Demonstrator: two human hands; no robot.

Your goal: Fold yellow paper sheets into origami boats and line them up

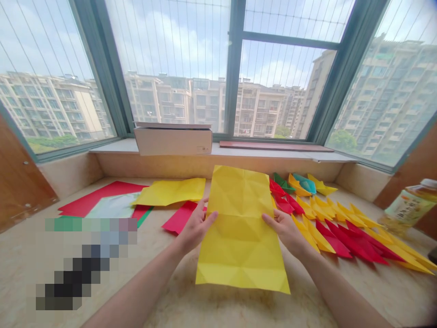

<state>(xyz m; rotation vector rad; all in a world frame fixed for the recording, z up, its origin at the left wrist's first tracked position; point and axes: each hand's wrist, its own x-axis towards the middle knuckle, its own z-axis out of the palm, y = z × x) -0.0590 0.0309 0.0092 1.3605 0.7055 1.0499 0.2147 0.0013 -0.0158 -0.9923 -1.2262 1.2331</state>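
A yellow sheet of paper [242,241], marked all over with fold creases, is held up above the counter. My left hand [195,225] grips its left edge, thumb on the front face and fingers behind. On the opposite edge my right hand [282,225] pinches it the same way. The fingers behind the paper are mostly hidden. Below and left of it lies a red sheet [178,217], partly covered by my left hand. Another yellow sheet [170,191] rests farther back.
Red paper [102,196] and a clear packet [112,205] lie at left. Rows of folded boats in yellow [321,207], red [332,239] and green [282,182] fill the right. A bottle [411,202] stands far right. A white box [173,140] sits on the sill. A blurred patch hides the lower left.
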